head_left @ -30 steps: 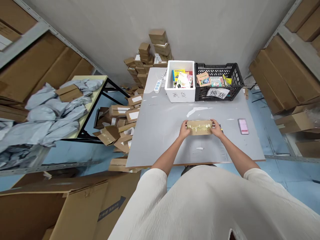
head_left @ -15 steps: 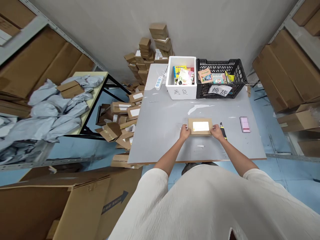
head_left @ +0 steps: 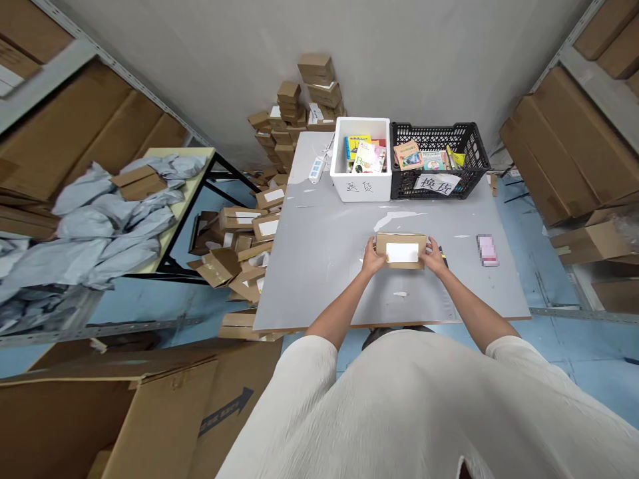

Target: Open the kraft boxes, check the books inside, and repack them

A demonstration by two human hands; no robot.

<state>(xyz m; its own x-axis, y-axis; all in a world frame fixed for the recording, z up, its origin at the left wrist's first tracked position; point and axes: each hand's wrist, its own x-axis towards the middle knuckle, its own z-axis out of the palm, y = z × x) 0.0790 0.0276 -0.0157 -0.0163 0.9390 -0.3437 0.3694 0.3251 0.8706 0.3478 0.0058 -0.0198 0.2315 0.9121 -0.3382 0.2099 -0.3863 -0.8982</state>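
A small brown cardboard box [head_left: 401, 239] with a white label [head_left: 402, 253] on its face is held between my hands, tilted so the label faces me. My left hand [head_left: 372, 257] grips its left end. Around the right end, my right hand [head_left: 434, 257] is closed on the box. Just past my right hand lies a black and yellow utility knife [head_left: 443, 257], partly hidden by that hand. The box appears lifted from the grey table [head_left: 319, 266], with a shadow below it.
At the table's back stand a white bin [head_left: 361, 187] and a black crate [head_left: 478, 163], both holding books. A pink pixelated item [head_left: 488, 251] lies at right, a power strip [head_left: 316, 169] at back left. Cardboard boxes [head_left: 239, 218] pile up left of the table; grey parcels [head_left: 90, 219] cover a side table.
Both hands have raised the box and tipped it up, so its label is nearer to me. My right hand now covers more of the utility knife.
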